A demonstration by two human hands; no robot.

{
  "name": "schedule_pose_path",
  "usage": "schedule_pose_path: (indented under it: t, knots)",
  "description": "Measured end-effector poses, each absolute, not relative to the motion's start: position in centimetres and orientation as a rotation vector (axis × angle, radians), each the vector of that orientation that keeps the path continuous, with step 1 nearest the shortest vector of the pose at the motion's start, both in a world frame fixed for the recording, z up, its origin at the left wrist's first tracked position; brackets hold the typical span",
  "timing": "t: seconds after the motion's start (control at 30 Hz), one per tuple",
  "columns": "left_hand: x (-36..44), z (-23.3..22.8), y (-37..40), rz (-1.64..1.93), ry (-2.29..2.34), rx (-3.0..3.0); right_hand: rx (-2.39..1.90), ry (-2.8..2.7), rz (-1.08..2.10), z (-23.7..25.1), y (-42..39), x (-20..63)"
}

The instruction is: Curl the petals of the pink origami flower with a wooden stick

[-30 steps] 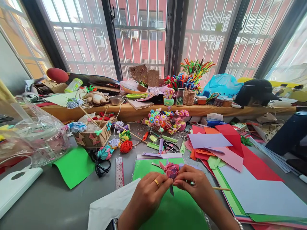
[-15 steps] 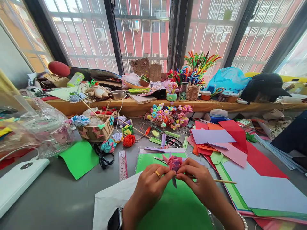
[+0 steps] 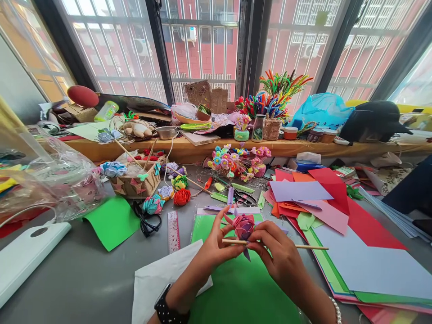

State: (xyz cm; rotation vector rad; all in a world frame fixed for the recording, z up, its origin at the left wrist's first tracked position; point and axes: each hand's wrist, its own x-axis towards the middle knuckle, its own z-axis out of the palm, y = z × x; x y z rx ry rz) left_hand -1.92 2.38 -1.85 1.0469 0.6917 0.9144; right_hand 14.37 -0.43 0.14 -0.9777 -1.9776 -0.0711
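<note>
Left hand (image 3: 219, 245) pinches the wooden skewer (image 3: 303, 246). Right hand (image 3: 276, 254) grips the pink paper flower (image 3: 243, 225), held above the green sheet (image 3: 236, 292) on the tabletop (image 3: 67, 279). Recommended: keep the skewer centred under the bloom, pressure light to avoid crushing petals.

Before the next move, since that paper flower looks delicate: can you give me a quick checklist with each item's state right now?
1. Left hand holds the wooden stick: ok.
2. Right hand pinches the pink paper flower: ok.
3. Stick touches the flower's base: ok.
4. Stick is fixed inside the flower: cannot tell.
5. Green sheet lies under the hands: ok.
6. Scissors lie apart from both hands: ok.
</note>
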Motion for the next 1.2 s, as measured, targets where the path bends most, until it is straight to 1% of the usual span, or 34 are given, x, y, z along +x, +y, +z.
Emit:
schedule_pose_path:
  t: [0.17,0.3,0.5,0.8,1.2]
  knots:
    - [-1.5,-0.4,2.1,0.893,0.572,0.867,-0.952,-1.964,-0.095,0.3,-0.6,14.1]
    - [-1.6,-0.2,2.2,0.816,0.465,0.812,-0.95,-1.945,-0.051,0.3,-0.8,14.1]
    - [-1.5,-0.3,1.9,0.898,0.429,0.912,-0.903,-1.922,0.009,0.4,-1.2,14.2]
    - [-1.3,-0.6,1.5,0.994,0.376,1.058,-0.855,-1.856,-0.035,0.6,-1.3,14.0]
    - [-1.4,-1.2,1.6,0.965,0.389,1.087,-0.889,-1.842,-0.041,0.1,-1.7,13.5]
